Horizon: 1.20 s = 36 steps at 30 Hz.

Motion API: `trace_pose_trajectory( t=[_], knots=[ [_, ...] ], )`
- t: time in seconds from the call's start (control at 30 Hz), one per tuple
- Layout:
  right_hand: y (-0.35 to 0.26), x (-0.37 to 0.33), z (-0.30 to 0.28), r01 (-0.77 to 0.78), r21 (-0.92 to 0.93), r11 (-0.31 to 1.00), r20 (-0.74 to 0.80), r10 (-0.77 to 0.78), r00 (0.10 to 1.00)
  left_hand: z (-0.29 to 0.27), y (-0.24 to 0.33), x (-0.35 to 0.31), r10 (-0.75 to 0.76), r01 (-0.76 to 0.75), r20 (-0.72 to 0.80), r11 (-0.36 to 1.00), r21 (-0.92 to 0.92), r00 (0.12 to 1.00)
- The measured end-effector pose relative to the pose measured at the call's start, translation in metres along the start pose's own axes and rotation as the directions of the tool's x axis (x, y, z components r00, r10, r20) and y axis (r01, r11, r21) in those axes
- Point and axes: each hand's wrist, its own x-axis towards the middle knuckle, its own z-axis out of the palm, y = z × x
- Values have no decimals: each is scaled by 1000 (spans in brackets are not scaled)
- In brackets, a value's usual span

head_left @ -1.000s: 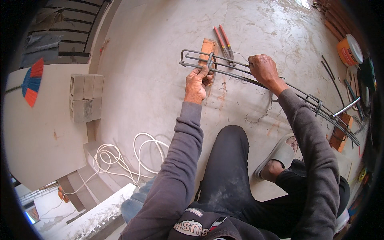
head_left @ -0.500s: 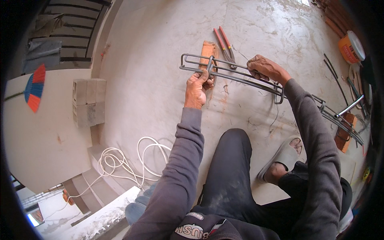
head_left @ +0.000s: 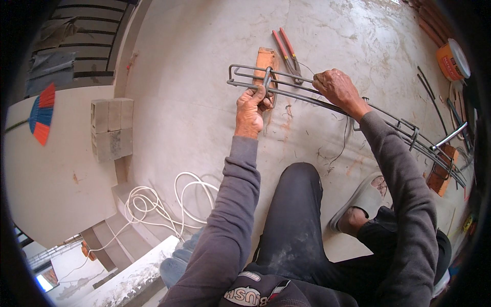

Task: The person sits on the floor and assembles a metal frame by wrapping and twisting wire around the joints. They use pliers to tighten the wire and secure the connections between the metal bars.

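Observation:
A long cage of dark steel rebar slants from the upper middle toward the right, ringed by bent stirrups. My left hand grips a stirrup near the cage's left end, thumb and fingers closed round its near side. Above the bars my right hand is closed, pinching a thin wire that curves out on its left. Its fingertips are partly hidden. Under the cage's left end lies an orange brick. Pincers with red handles rest on the floor just beyond the bars.
Another orange brick props the cage's right end. An orange bucket and loose rods lie at right. Grey blocks stand at left, above a coiled white cable. A broom is at far left.
My right hand has shifted slightly left along the bars with the wire. My left hand keeps its hold on the stirrup. The thin wire dangling under the cage has swung left.

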Motion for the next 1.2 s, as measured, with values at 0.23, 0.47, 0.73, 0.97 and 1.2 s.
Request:
trace_pose_trajectory(
  t=[0.23, 0.47, 0.73, 0.97, 1.2],
  knots=[
    [5, 4, -3, 28, -65, 997, -19, -29, 999, -3, 2, 6, -70, 70, 25, 998, 2, 997],
    [-1, -4, -1, -3, -150, 989, -92, -11, 996, -4, 1, 6, -68, 68, 38, 998, 6, 997],
    [-39, 4, -43, -36, -233, 972, -133, 5, 991, -4, 7, 5, -81, 81, 60, 997, 3, 995],
    [-43, 7, -27, 486, -307, 818, 274, -414, 868, -5, 5, 10, -53, 58, 106, 997, -44, 993],
    [-37, -15, -8, 136, 94, 986, 645, -164, 746, -4, 10, 4, -41, 46, 99, 998, -50, 994]
  ],
)
